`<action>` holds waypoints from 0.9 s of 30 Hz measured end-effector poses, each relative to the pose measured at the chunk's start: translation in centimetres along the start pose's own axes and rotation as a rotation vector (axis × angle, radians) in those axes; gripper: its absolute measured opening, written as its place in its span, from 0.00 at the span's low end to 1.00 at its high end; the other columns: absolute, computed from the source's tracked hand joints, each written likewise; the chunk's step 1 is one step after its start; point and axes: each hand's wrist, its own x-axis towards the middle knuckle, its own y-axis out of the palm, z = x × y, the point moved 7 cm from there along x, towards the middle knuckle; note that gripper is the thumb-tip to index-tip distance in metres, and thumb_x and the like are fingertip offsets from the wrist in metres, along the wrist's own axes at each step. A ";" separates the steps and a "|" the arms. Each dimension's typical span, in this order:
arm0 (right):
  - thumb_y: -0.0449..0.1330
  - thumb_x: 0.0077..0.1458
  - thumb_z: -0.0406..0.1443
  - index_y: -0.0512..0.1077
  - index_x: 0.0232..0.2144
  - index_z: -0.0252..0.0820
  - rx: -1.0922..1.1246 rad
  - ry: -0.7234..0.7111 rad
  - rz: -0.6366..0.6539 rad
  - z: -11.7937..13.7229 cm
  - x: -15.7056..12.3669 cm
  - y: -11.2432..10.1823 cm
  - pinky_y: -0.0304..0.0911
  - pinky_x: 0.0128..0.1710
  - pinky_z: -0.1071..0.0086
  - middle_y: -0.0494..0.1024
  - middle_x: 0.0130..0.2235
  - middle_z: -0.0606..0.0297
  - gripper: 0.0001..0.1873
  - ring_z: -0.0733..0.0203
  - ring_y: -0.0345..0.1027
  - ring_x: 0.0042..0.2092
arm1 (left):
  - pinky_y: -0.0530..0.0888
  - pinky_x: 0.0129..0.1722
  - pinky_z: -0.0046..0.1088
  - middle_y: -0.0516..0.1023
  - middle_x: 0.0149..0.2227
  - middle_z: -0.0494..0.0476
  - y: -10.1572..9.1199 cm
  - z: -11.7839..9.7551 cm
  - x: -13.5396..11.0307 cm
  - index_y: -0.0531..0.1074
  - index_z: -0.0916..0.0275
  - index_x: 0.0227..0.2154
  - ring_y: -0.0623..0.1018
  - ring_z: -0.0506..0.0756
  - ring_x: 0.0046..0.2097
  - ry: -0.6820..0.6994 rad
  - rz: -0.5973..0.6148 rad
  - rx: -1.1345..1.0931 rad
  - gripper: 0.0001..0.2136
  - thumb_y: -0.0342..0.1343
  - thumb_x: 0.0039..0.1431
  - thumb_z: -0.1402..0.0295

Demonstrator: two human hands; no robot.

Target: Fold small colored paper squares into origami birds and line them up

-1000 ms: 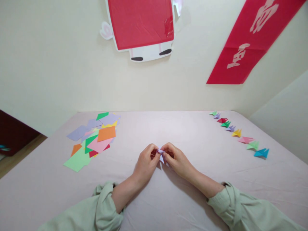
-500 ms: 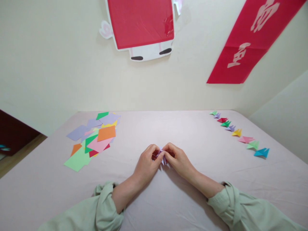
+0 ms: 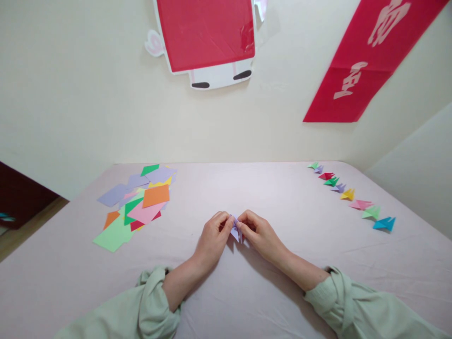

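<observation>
Paper sheets point(image 3: 156, 195) in assorted colours overlap on the left of a pale pink cloth point(image 3: 240, 188). Centre: the left hand point(image 3: 213, 235) pinches one side of a folded lilac paper point(image 3: 235, 233), the right hand point(image 3: 262, 235) the other. Right: nine folded-paper figures point(image 3: 348, 194) in a slanting row.

Looks like home: cartoon cutout point(image 3: 207, 40), red banner point(image 3: 365, 70) on wall point(image 3: 99, 94).

From my remote feed I can read no text. The red banner point(image 3: 374, 61), right of the red-and-white wall cutout point(image 3: 208, 37), bears pale marks point(image 3: 348, 84), perhaps lettering, which I cannot make out.
</observation>
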 end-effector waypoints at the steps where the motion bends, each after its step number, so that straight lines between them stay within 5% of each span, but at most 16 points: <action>1: 0.55 0.62 0.43 0.65 0.29 0.42 0.002 0.003 -0.012 0.0 0.0 -0.1 0.59 0.29 0.72 0.70 0.24 0.71 0.13 0.66 0.64 0.27 | 0.63 0.32 0.27 0.64 0.26 0.49 0.0 0.0 0.0 0.64 0.61 0.22 0.66 0.51 0.31 0.001 0.002 -0.003 0.16 0.48 0.65 0.61; 7: 0.57 0.60 0.44 0.65 0.28 0.42 0.019 0.013 -0.109 -0.3 0.3 -0.9 0.60 0.28 0.72 0.69 0.24 0.71 0.13 0.66 0.63 0.26 | 0.69 0.35 0.27 0.73 0.32 0.52 0.7 0.3 -0.4 0.69 0.62 0.32 0.74 0.52 0.34 -0.057 0.054 -0.132 0.10 0.51 0.63 0.61; 13: 0.56 0.60 0.42 0.66 0.30 0.43 0.006 0.013 -0.040 -0.1 0.2 -0.3 0.61 0.29 0.72 0.70 0.25 0.71 0.11 0.66 0.66 0.27 | 0.71 0.35 0.27 0.73 0.32 0.51 0.6 0.5 -0.4 0.67 0.61 0.31 0.75 0.51 0.34 -0.055 0.025 -0.117 0.05 0.52 0.61 0.66; 27: 0.57 0.60 0.43 0.63 0.27 0.43 -0.012 0.011 -0.096 -0.1 0.2 -0.4 0.58 0.26 0.72 0.68 0.23 0.72 0.13 0.66 0.63 0.25 | 0.68 0.34 0.27 0.70 0.29 0.49 0.8 0.3 -0.8 0.62 0.59 0.29 0.72 0.51 0.32 -0.053 -0.018 -0.059 0.06 0.52 0.60 0.67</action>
